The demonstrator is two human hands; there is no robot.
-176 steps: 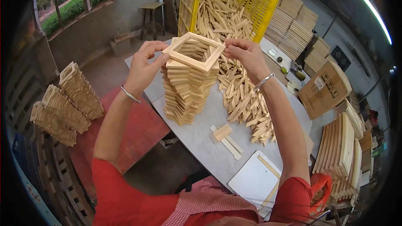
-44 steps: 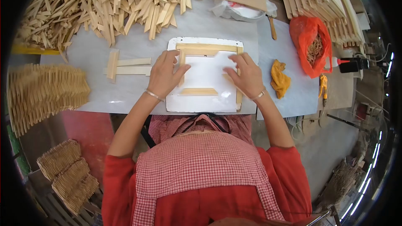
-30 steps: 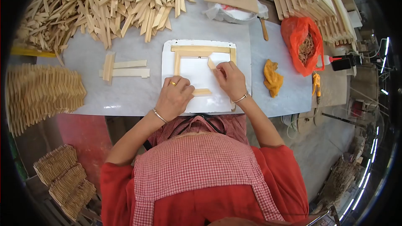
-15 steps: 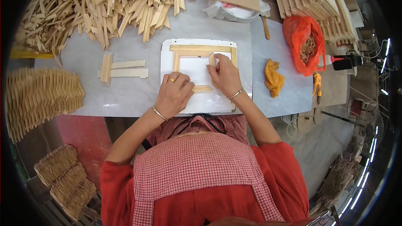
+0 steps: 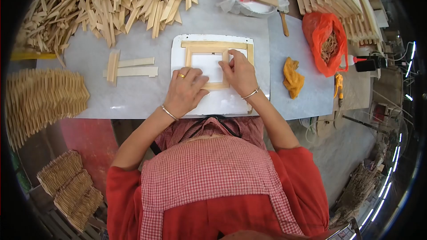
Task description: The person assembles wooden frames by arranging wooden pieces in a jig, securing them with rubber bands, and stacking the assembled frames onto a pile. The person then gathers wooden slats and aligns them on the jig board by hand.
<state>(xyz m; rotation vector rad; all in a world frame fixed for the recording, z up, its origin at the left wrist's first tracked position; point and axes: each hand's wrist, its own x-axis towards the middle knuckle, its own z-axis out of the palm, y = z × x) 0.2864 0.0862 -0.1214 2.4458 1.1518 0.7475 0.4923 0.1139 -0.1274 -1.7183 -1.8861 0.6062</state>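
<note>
A small rectangular frame of pale wood strips [image 5: 207, 50] lies on a white board [image 5: 202, 106]. Wooden guide strips [image 5: 215, 43] run along the board's top and right sides. My left hand [image 5: 187, 90] is around the frame's lower left corner, thumb and fingers on either side of the bottom strip [image 5: 218, 86]. Its fingertips are slightly blurred. With thumb and fingers closed, my right hand [image 5: 241, 76] grips the right strip [image 5: 226, 69], which now stands between the top and bottom strips. Both palms hide parts of the frame.
Loose wood strips [image 5: 115, 4] are heaped at the back left, with stacked pieces [image 5: 46, 95] below. A few strips [image 5: 135, 71] lie left of the board. To the right are a yellow cloth [image 5: 293, 78], a red bag [image 5: 316, 40] and a brush-like wooden handle [image 5: 284, 24].
The right strip has come down flat between the top and bottom strips, with my right hand still on it. My left fingers have lifted and shifted slightly at the lower left corner.
</note>
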